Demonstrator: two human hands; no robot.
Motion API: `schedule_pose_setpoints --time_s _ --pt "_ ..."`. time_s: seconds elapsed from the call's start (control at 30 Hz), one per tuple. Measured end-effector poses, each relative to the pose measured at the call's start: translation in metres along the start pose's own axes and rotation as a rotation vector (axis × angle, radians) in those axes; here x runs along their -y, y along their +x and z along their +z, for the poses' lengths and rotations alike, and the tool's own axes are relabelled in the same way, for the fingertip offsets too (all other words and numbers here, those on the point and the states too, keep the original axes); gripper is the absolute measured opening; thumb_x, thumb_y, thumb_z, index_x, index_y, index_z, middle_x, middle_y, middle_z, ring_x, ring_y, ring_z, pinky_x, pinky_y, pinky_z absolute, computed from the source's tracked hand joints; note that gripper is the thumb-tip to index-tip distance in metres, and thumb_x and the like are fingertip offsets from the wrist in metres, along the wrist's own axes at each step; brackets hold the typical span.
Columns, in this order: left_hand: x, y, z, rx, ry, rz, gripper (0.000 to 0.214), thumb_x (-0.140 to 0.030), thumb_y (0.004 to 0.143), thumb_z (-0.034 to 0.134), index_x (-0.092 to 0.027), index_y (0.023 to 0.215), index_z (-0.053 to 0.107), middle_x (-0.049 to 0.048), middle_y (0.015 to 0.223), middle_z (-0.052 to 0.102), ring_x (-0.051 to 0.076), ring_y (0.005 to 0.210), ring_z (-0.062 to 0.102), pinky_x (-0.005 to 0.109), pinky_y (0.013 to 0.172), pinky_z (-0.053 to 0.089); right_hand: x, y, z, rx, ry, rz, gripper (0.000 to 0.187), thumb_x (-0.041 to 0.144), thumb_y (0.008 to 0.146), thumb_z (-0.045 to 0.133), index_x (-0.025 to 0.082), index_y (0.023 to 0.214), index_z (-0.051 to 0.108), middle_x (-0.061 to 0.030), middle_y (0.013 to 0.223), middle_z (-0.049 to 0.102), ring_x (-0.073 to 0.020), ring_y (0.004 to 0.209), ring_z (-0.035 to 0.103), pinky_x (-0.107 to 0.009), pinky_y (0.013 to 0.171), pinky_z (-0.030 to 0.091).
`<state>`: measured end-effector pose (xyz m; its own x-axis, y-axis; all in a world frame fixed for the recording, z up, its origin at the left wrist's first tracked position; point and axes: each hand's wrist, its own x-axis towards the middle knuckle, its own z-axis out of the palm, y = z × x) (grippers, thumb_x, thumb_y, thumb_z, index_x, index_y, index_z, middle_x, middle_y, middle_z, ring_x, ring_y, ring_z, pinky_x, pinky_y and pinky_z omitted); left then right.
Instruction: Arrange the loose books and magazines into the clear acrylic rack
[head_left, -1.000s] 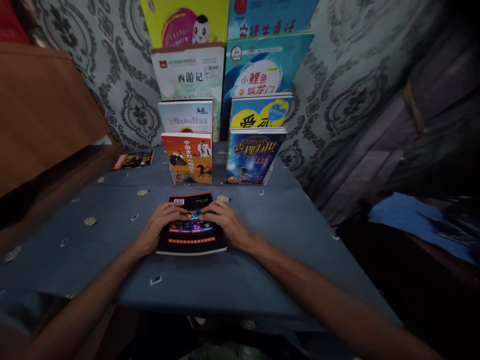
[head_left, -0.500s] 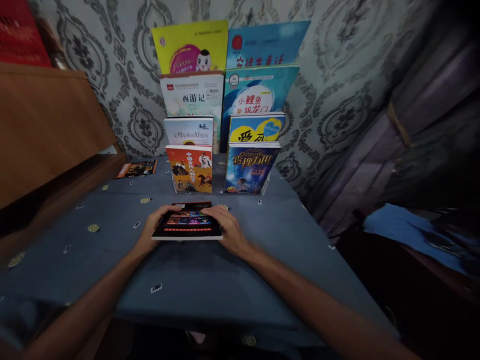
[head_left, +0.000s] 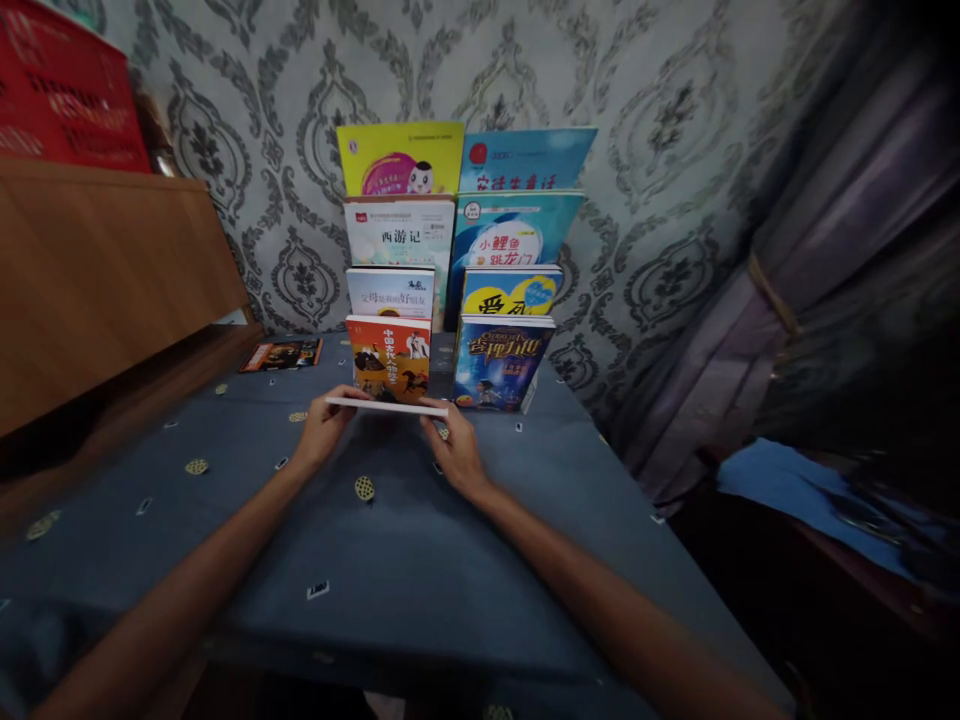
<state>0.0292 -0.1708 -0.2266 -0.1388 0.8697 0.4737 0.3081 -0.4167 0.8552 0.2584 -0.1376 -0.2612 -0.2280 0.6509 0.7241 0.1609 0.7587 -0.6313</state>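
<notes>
Here, left hand and right hand each gripped one end of a thin white-edged book, seen edge-on. It hung level above the blue cloth-covered table, just in front of the orange standing book.

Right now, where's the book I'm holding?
In the head view, the book is centre frame, held edge-on between the left hand and right hand, above the blue tablecloth, just in front of the orange book.

Book edge-on, cover out of sight.
</notes>
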Motion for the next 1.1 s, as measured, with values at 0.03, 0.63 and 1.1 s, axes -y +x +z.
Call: schedule_pose_setpoints --time_s 0.03,0.63,1.1 --pt "0.000 0.005 0.000 -0.025 -0.011 0.012 0.022 -0.037 0.076 0.069 -0.018 0.086 0.074 0.0032 0.083 0.073 0.019 0.080 0.063 0.029 0.075 0.049 -0.001 0.004 0.003 -0.023 0.001 0.006 0.028 0.031 0.097 0.052 0.023 0.119 0.067 -0.0088 0.115 0.072 -0.0250 0.109 0.066 -0.042 0.099 0.052" --pt "-0.016 0.078 0.009 -0.252 -0.247 0.192 0.023 -0.025 0.065 0.061 -0.018 0.085 0.069 -0.0003 0.081 0.073 0.017 0.077 0.066 0.028 0.072 0.056 0.014 0.082 0.004 -0.168 -0.054 -0.098 0.025 0.032 0.100 0.047 0.020 0.117 0.062 -0.0102 0.110 0.070 -0.0218 0.100 0.065 -0.040 0.091 0.054" --pt "0.036 0.079 0.009 -0.129 -0.112 0.189 0.031 -0.033 0.079 0.065 -0.018 0.106 0.066 0.0046 0.101 0.074 0.021 0.093 0.068 0.033 0.083 0.056 -0.022 0.080 0.008 -0.080 -0.136 -0.033 0.026 0.033 0.100 0.042 0.022 0.115 0.059 -0.0095 0.106 0.070 -0.0237 0.094 0.064 -0.041 0.085 0.054"
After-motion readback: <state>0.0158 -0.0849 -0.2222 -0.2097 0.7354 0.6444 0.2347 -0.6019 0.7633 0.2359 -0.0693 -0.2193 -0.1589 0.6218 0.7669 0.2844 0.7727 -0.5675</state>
